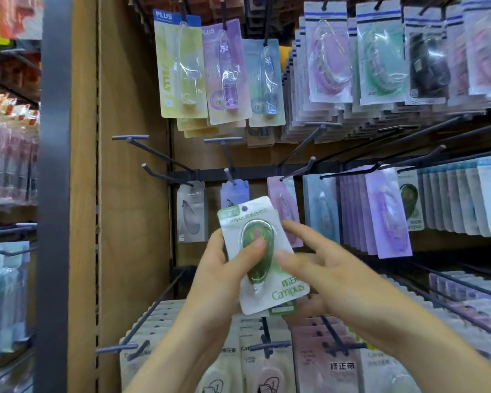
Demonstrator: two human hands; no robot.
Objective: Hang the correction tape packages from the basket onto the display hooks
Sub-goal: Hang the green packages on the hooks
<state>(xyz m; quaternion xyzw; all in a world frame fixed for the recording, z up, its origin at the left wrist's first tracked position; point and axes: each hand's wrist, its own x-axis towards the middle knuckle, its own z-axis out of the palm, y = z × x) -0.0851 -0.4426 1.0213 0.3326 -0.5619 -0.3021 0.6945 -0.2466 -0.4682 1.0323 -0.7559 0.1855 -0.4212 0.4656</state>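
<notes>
A white and green correction tape package [284, 293], marked Campus, is held up in front of the display. My left hand [224, 268] grips it from the left, thumb pressed on the clear blister. My right hand [321, 268] reaches in from the right with its fingers on the package's right edge and behind it; a second green-edged package seems to lie behind the first. The package's hang hole points up, just below a short display hook [229, 175] that carries a blue package. The basket is out of view.
Rows of hooks on a black rail [255, 173] hold purple, blue and grey packages. An upper row carries PLUS packages [182, 66]. Lower hooks [267, 330] with more packs stick out below my hands. A wooden side panel [125, 194] stands at the left.
</notes>
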